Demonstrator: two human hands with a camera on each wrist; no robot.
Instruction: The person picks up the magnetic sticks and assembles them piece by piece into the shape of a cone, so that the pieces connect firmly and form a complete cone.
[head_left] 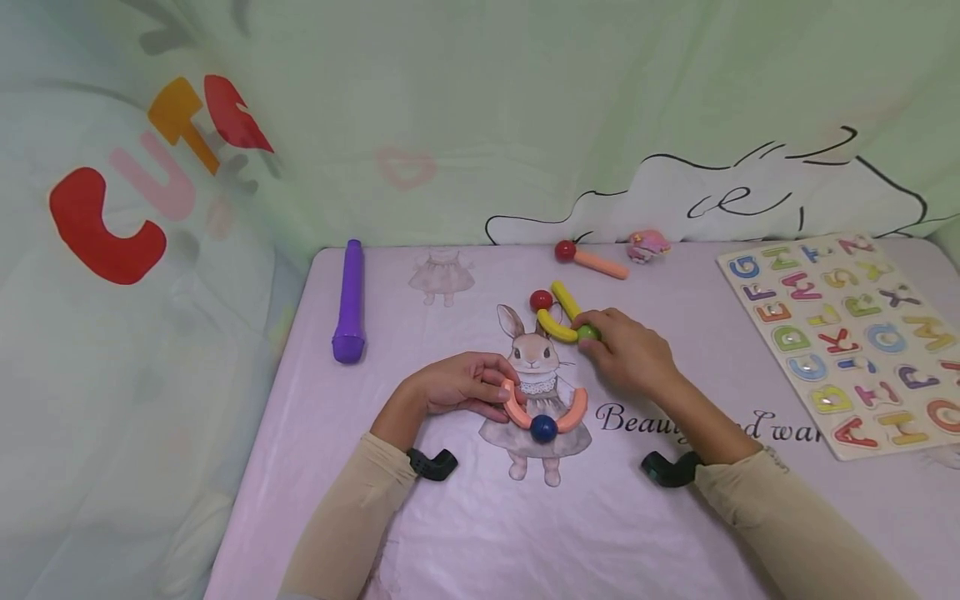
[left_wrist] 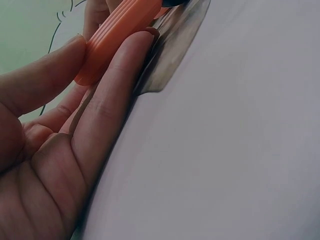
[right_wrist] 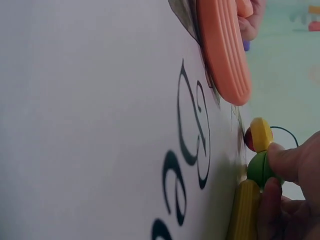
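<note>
My left hand (head_left: 461,383) pinches the left end of a curved orange rod (head_left: 515,407) between thumb and fingers. That rod meets a blue ball (head_left: 543,428), and a second curved orange rod (head_left: 575,410) rises from the ball's other side, making a U. Farther back, my right hand (head_left: 630,350) grips a green ball (right_wrist: 259,167). A curved yellow rod (head_left: 555,327) and a straight yellow rod (head_left: 566,302) extend from the green ball. At the curved yellow rod's far end sits a red ball (head_left: 541,301).
A red ball (head_left: 566,251) with a straight orange rod (head_left: 602,266) lies near the back edge, beside a small pink toy (head_left: 648,246). The purple toy microphone (head_left: 349,308) is at left. A wooden alphabet board (head_left: 813,400) covers the right side of the table.
</note>
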